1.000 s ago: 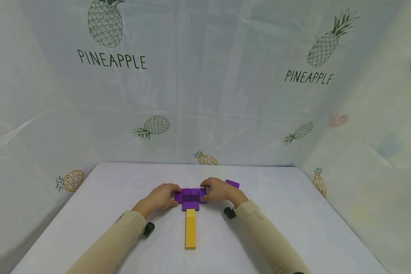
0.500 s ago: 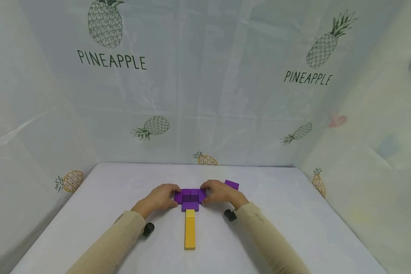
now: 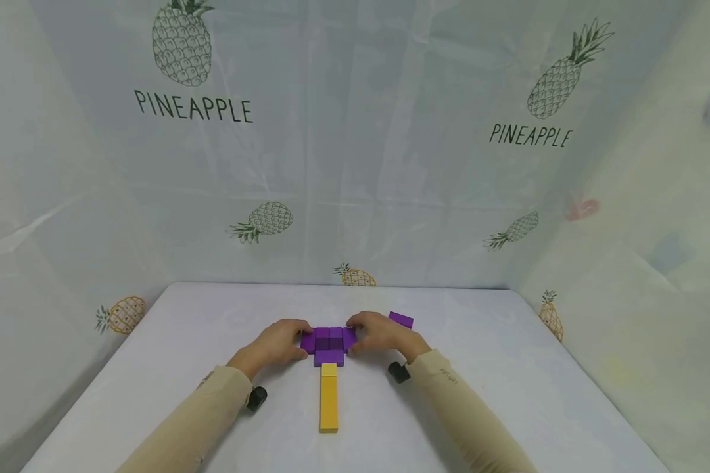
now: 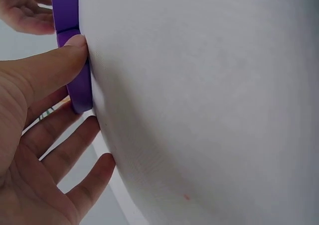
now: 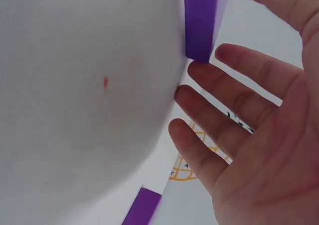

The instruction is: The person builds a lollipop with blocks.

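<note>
A row of purple blocks lies on the table. My left hand [image 3: 277, 340] holds the leftmost purple block [image 3: 308, 341] by its near and far ends, thumb nearer me. At the other end of the row, my right hand [image 3: 380, 331] pinches the rightmost purple block [image 3: 348, 339] the same way. Between them sit two purple blocks [image 3: 329, 334] side by side. Just below is a flat purple block [image 3: 329, 359], and a yellow strip [image 3: 328, 402] with a lighter yellow top piece [image 3: 329, 370] runs toward me. In the left wrist view, my thumb partly covers the purple block [image 4: 82, 93].
A loose purple block [image 3: 401, 320] lies beyond my right hand, and also shows in the right wrist view. The white table [image 3: 213, 315] ends at a pineapple-printed curtain [image 3: 390, 164] behind and at the sides. Black wrist cameras [image 3: 257, 398] hang under both wrists.
The right hand has pushed the rightmost purple block slightly left, closing it against the row. My left hand stays nearly in place.
</note>
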`<state>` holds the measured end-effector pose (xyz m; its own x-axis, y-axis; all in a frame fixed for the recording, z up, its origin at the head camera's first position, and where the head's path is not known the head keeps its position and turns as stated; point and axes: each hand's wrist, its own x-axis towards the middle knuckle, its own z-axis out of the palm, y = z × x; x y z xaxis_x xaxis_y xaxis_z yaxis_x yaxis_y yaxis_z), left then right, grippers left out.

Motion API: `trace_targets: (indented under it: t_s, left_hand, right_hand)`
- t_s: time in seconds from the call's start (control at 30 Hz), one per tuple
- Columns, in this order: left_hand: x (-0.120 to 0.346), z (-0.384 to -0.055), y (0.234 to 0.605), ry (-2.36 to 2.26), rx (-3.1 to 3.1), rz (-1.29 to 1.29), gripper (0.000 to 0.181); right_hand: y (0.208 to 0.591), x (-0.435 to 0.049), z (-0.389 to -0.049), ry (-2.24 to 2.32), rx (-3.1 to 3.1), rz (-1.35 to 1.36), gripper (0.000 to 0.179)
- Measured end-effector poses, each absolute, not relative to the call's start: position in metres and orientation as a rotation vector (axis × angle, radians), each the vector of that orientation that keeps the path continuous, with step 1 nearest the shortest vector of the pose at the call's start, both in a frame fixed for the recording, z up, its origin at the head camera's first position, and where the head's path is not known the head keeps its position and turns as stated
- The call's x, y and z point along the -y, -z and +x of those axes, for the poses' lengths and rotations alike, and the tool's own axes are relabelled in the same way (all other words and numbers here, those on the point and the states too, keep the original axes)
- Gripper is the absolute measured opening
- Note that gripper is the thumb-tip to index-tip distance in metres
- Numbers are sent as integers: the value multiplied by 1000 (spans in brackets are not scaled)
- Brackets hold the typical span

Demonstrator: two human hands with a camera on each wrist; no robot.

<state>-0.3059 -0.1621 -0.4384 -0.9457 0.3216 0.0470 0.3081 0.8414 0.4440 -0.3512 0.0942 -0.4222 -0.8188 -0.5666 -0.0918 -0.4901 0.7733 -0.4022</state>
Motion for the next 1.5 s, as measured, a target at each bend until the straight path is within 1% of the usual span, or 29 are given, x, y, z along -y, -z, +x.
trace_targets:
  t_s: [0.1, 0.3, 0.83, 0.93, 1.17, 1.5]
  left_hand:
    - [161, -306, 438, -702, -2989, 513, 45]
    - [161, -306, 437, -688, -3004, 519, 44]
    - [161, -303, 436, -691, -2999, 513, 45]
    - [161, -304, 436, -692, -2999, 523, 45]
    - [162, -308, 440, -693, -2999, 536, 44]
    - [163, -307, 440, -695, -2995, 534, 44]
  right_hand:
    - [419, -100, -353, 550, -2772, -843, 62]
    - [414, -117, -364, 593, -2836, -787, 56]
    - [426, -169, -392, 636, -2972, -627, 45]
    - [427, -174, -393, 622, -2974, -619, 44]
    - [427, -178, -389, 638, -2956, -606, 36]
    - [427, -176, -391, 624, -2966, -584, 33]
